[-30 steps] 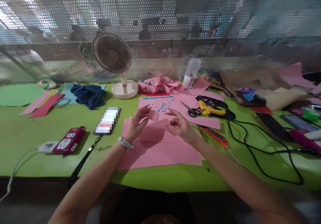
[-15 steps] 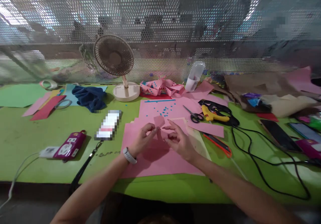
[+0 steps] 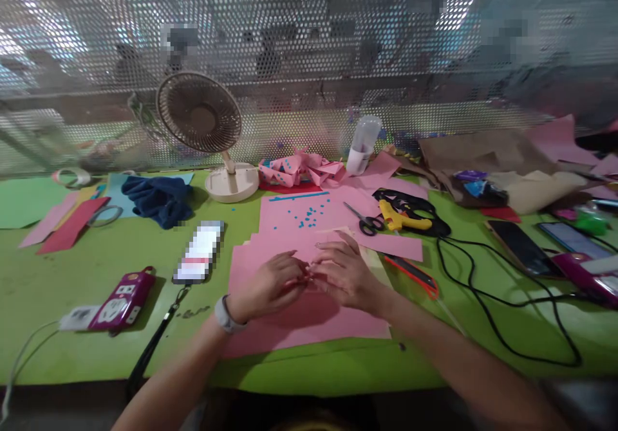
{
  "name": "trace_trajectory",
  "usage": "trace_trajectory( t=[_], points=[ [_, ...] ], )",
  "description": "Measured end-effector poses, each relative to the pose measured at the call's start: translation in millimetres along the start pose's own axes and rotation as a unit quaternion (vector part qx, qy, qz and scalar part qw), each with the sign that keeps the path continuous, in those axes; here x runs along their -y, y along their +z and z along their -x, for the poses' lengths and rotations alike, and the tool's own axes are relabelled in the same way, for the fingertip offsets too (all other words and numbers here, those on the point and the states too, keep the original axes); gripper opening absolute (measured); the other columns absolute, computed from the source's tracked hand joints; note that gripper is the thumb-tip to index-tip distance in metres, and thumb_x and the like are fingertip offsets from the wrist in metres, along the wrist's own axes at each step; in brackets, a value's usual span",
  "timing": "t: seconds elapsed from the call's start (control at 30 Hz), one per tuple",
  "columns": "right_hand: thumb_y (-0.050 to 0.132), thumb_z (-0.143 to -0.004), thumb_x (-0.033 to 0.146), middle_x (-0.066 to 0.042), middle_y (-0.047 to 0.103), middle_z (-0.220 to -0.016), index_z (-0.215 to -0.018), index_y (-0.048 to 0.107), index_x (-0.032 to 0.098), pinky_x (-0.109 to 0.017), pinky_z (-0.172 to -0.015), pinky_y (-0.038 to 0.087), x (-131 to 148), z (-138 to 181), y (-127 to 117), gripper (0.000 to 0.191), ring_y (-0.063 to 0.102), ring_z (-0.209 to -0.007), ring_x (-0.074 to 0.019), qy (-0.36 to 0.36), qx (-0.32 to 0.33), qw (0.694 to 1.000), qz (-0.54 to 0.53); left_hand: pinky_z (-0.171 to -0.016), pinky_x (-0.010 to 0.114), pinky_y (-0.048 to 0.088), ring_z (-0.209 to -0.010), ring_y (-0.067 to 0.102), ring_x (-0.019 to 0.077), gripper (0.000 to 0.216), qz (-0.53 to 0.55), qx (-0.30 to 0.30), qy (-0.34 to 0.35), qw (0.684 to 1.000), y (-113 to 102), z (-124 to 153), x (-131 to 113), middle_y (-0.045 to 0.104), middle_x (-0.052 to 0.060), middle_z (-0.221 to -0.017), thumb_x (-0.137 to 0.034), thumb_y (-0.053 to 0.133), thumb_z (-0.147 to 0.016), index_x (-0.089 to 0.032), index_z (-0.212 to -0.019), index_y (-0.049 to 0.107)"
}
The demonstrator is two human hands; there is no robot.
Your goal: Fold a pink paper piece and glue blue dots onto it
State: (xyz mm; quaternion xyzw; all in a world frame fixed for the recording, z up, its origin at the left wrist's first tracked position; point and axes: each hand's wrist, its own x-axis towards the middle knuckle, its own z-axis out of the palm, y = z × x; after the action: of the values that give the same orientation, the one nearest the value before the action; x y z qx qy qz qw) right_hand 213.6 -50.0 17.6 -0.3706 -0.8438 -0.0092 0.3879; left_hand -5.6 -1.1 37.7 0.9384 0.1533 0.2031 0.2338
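My left hand (image 3: pixel 270 286) and my right hand (image 3: pixel 345 273) meet palms down on a stack of pink paper sheets (image 3: pixel 299 318) near the front edge of the green table (image 3: pixel 72 264). Their fingertips press together over a small piece of pink paper, which they almost hide. The left wrist wears a white watch (image 3: pixel 223 315). Behind the hands lies a pink sheet dotted with small blue bits (image 3: pixel 302 215).
Scissors (image 3: pixel 363 222), a yellow glue gun (image 3: pixel 403 215) with a black cord and an orange cutter (image 3: pixel 412 273) lie to the right. A small fan (image 3: pixel 205 125), blue cloth (image 3: pixel 157 199), a phone (image 3: pixel 199 251) and a magenta power strip (image 3: pixel 120 296) are to the left. More phones (image 3: pixel 524 244) lie far right.
Both hands came down from mid-air onto the pink sheets. The small pink piece held up between the fingers half a second ago is now pressed down under them.
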Motion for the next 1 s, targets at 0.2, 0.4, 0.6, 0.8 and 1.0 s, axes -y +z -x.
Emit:
trace_trajectory(
  t=[0.2, 0.4, 0.6, 0.8, 1.0],
  points=[
    [0.062, -0.090, 0.029, -0.002, 0.072, -0.085, -0.084, 0.064, 0.023, -0.050, -0.107, 0.033, -16, -3, -3, 0.008, 0.065, -0.100, -0.0209, 0.060, -0.020, 0.996, -0.060, -0.114, 0.049, 0.029, -0.113, 0.061, 0.0228, 0.015, -0.021, -0.058, -0.030, 0.998, -16, 2, 7, 0.069, 0.010, -0.107, -0.034, 0.061, -0.089, -0.020, -0.088, 0.064],
    [0.062, -0.089, 0.035, -0.005, 0.071, -0.087, -0.082, 0.066, 0.023, -0.047, -0.099, 0.042, -19, -15, -17, 0.014, 0.065, -0.093, -0.0221, 0.126, -0.033, 0.983, -0.132, -0.113, 0.050, 0.030, -0.130, 0.048, 0.0264, 0.024, -0.036, -0.079, -0.035, 0.996, -30, 2, 1, 0.056, 0.015, -0.133, -0.038, 0.062, -0.088, -0.019, -0.102, 0.059],
    [0.062, -0.088, 0.039, -0.007, 0.070, -0.092, -0.082, 0.066, 0.022, -0.040, -0.088, 0.048, -25, -11, -7, 0.018, 0.063, -0.096, -0.0225, 0.185, 0.012, 0.973, -0.140, -0.101, 0.040, 0.045, -0.121, 0.055, 0.0232, 0.019, 0.016, -0.058, -0.071, 0.996, -23, 9, 28, 0.059, 0.013, -0.127, -0.036, 0.056, -0.092, -0.018, -0.089, 0.061],
    [0.054, -0.092, 0.039, -0.005, 0.070, -0.088, -0.081, 0.067, 0.022, -0.033, -0.085, 0.049, -64, -21, 8, 0.024, 0.065, -0.090, -0.0192, 0.209, 0.034, 0.976, -0.052, -0.106, 0.044, 0.043, -0.129, 0.049, 0.0262, 0.024, 0.089, -0.053, -0.075, 0.992, -2, 10, 66, 0.056, 0.014, -0.133, -0.038, 0.061, -0.089, -0.018, -0.100, 0.065],
    [0.051, -0.093, 0.036, -0.011, 0.070, -0.108, -0.104, 0.070, 0.018, -0.039, -0.098, 0.043, -128, -45, 38, 0.029, 0.061, -0.107, -0.0244, 0.247, 0.056, 0.965, 0.067, -0.109, 0.048, 0.041, -0.133, 0.045, 0.0265, 0.042, 0.059, -0.073, -0.085, 0.992, 11, 14, 77, 0.054, 0.011, -0.137, -0.038, 0.058, -0.091, -0.024, -0.130, 0.056]
  ],
)
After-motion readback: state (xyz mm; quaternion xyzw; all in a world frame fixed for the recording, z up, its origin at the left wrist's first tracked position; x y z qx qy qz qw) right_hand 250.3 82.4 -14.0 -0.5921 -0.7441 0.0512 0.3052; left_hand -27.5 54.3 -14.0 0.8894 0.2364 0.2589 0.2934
